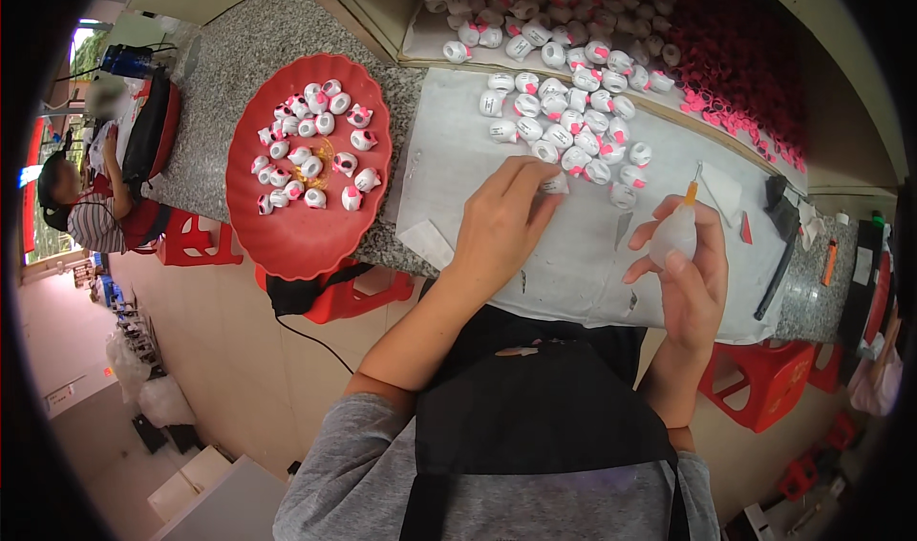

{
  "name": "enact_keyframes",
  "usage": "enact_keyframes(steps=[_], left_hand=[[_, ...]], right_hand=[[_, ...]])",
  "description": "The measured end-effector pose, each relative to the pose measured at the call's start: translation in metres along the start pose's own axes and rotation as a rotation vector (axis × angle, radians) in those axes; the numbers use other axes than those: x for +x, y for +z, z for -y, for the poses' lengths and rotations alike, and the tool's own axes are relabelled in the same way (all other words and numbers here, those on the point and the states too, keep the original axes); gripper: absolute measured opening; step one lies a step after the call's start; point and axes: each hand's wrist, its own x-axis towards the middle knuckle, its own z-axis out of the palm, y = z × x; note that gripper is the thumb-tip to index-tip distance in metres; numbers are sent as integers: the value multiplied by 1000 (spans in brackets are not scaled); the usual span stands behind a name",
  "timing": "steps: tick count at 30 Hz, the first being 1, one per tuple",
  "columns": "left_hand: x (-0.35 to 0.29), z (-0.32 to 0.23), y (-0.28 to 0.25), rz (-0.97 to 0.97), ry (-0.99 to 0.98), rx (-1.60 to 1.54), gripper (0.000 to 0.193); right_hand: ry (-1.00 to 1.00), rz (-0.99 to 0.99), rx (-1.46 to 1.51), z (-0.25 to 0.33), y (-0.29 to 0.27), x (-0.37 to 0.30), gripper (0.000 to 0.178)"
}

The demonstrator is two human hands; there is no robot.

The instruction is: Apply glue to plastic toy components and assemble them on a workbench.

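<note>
My left hand (pixel 501 221) reaches over the white sheet (pixel 449 149) with its fingertips closed on a small white figurine head (pixel 555 185), partly hidden by the fingers. Held upright in my right hand (pixel 695 288) is a small translucent squeeze bottle (pixel 674 236). An orange nozzle (pixel 691 194) with a thin tip points up from it. Just beyond both hands lies a cluster of white figurine heads (pixel 559 137), many with pink bows. To the left, a red scalloped tray (pixel 304 240) holds more heads, some with pink and dark details.
A shelf at the back holds piles of white heads (pixel 535 33) and bright pink small parts (pixel 726 111). Right of the sheet lie a black rod (pixel 776 278) and an orange pen-like tool (pixel 830 262). Red stools (pixel 764 379) stand below the table. Another person (pixel 91 197) sits far left.
</note>
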Motion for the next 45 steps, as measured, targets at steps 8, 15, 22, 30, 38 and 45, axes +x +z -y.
enact_keyframes(steps=[8,15,22,30,38,45], left_hand=[[-2,-6,-8,31,-253,-998,20],[-3,-4,-8,105,-473,-1433,23],[-6,-15,-11,175,-391,-1271,19],[-12,-27,-8,153,-254,-1248,22],[-19,-29,-9,144,-173,-1181,27],[-19,-29,-11,142,-123,-1119,26]], right_hand=[[-17,-45,-15,4,-3,-2,41],[-48,-81,-5,4,4,-4,38],[-254,-208,141,0,-5,-3,35],[-580,-334,111,12,13,3,39],[-816,-142,-337,8,20,-8,38],[-727,-73,-384,16,25,-15,43]])
